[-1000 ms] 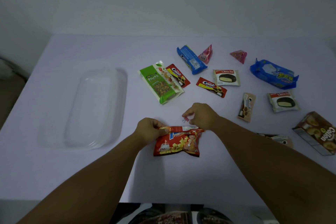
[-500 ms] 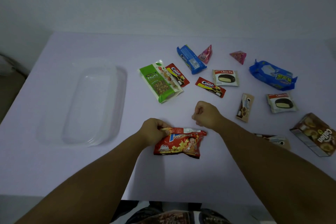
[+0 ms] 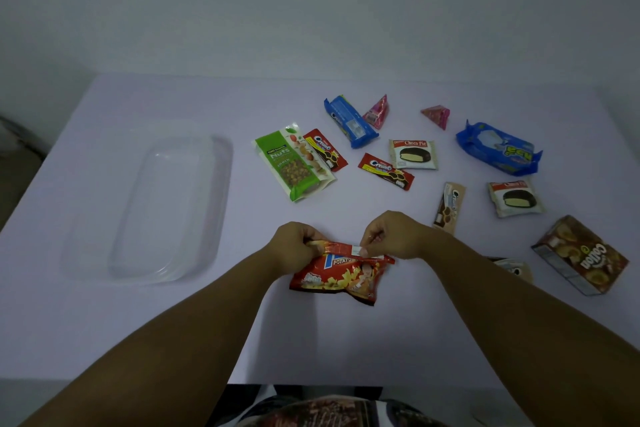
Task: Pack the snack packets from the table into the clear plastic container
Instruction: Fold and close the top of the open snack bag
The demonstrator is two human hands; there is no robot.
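Observation:
A red potato snack bag (image 3: 341,276) lies on the table in front of me. My left hand (image 3: 294,243) pinches its top left corner. My right hand (image 3: 391,236) pinches the top edge near the middle. The clear plastic container (image 3: 149,204) sits at the left with nothing visible inside. Loose on the table are a green nuts pouch (image 3: 294,159), two red cream cookie packets (image 3: 325,149) (image 3: 386,170), two Choco Pie packets (image 3: 414,154) (image 3: 516,198), two blue packets (image 3: 349,121) (image 3: 498,147), and a brown cookie stick packet (image 3: 448,204).
Two small pink triangular packets (image 3: 377,111) (image 3: 437,115) lie at the back. A brown Collon box (image 3: 581,255) stands at the right edge, with another pale packet (image 3: 512,267) partly hidden behind my right forearm. The table's near edge runs just above my lap.
My right hand lifted off the bag's top edge half a second ago and has come back down onto it. My left hand has kept its hold on the corner.

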